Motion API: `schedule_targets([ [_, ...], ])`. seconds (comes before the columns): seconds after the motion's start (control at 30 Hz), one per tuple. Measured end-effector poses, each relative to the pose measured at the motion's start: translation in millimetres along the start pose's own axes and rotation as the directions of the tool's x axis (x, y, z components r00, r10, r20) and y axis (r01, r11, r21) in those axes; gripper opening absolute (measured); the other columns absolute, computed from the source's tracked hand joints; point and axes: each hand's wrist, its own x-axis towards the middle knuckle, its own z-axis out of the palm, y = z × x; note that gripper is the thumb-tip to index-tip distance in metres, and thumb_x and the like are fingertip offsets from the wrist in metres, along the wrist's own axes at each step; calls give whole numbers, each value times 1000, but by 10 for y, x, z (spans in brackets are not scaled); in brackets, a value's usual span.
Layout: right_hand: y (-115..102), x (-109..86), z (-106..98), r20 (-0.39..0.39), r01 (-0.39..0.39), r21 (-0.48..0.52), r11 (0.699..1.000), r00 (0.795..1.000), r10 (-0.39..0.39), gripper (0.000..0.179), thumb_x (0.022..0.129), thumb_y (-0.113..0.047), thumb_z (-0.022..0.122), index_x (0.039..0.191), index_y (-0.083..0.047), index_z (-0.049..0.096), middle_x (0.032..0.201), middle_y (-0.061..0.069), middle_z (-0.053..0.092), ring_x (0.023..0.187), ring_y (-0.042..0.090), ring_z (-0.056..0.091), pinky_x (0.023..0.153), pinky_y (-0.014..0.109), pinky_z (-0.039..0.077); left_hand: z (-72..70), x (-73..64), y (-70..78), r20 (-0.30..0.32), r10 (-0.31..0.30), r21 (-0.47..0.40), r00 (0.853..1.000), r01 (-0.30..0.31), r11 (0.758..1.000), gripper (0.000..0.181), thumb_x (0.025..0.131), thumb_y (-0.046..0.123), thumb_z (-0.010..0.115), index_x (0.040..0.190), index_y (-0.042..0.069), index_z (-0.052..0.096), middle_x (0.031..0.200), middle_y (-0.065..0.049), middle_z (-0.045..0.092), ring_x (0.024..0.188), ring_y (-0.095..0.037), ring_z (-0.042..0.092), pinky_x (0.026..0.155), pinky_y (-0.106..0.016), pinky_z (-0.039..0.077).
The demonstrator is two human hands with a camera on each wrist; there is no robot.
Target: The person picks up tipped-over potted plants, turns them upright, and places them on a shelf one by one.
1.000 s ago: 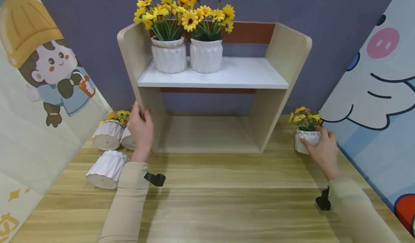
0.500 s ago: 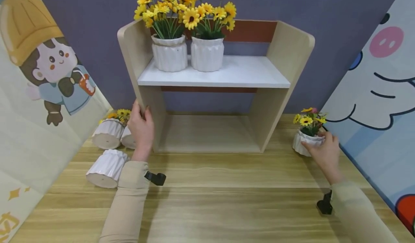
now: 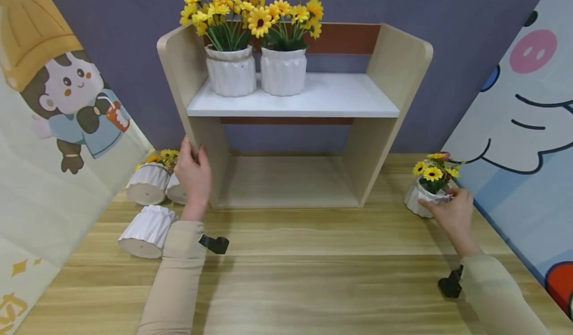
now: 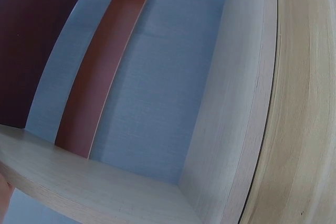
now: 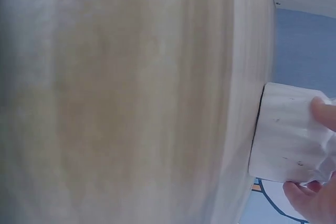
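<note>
Your right hand (image 3: 455, 215) grasps the small white fluted pot (image 3: 416, 200), glossy and ceramic-looking, thumb on its near left side and fingers round the right, close to the rim. The pot leans a little, its base down at the wood-grain tabletop (image 3: 322, 295), right of the shelf; whether that base bears any weight, you cannot tell. Expect it to be rigid, fairly light, a touch slippery and likely to chip if knocked. The fluted wall just under the rim should serve you best; keep off the yellow bunched flowers (image 3: 432, 174), which would probably bend or pull out. Your left hand (image 3: 195, 176) grips the front edge of the left side panel of the pale wooden two-tier shelf (image 3: 403, 76). On its white upper board, two taller flower pots (image 3: 283, 72) stand upright side by side. Left of it, three white fluted pots (image 3: 146, 230) lie on their sides.
</note>
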Motion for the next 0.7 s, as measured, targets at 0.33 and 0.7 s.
schedule_targets([
  [0.33,-14,-14,0,16,-29,45,999,999,28,89,77,-45,65,133,10,24,130,34,26,112,47,31,88,56,30,-12,-1,-4,11,11,4,1000,-11,1000,30,90,15,53,118,4,57,100,-20,63,88,-34,60,72,-46,46],
  [0.7,-39,91,63,19,-24,88,996,1000,23,91,79,-51,61,143,-1,20,142,27,28,125,47,31,97,60,27,-20,-7,5,13,5,3,1000,-5,1000,30,90,14,53,118,4,57,94,-21,62,81,-35,58,68,-47,43],
])
